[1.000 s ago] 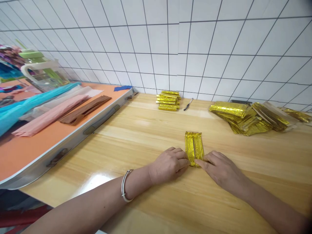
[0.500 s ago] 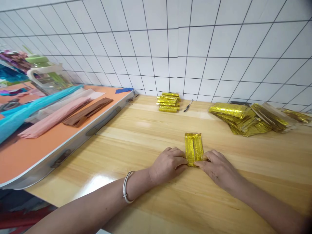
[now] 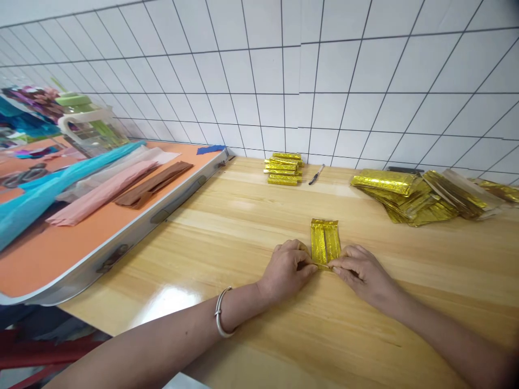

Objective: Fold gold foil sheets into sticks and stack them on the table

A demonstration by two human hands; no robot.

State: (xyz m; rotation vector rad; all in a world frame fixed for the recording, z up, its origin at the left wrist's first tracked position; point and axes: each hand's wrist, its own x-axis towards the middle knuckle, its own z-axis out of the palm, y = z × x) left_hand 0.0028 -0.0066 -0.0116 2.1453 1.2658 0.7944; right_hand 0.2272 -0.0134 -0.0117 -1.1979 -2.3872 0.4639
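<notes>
A shiny gold foil paper (image 3: 325, 241), its two sides folded in to a seam down the middle, lies on the wooden table. My left hand (image 3: 288, 270) pinches its near left corner, with thumb and fingers closed. At the near right corner, my right hand (image 3: 363, 274) is closed in a pinch too. Between the fingertips the near edge looks turned up in a narrow fold. The fingertips partly hide that edge.
Several folded gold strips (image 3: 284, 168) are stacked near the tiled wall, beside a pen (image 3: 317, 174). To the right lies a pile of gold foil sheets (image 3: 409, 197). An orange-topped table (image 3: 77, 246) on the left carries pink paper (image 3: 103, 193), brown paper (image 3: 154, 185) and a jug (image 3: 91, 127).
The near edge of the gold foil paper has been folded up a little, and its visible length is shorter. Both hands keep hold of the corners. The whole view has shifted slightly.
</notes>
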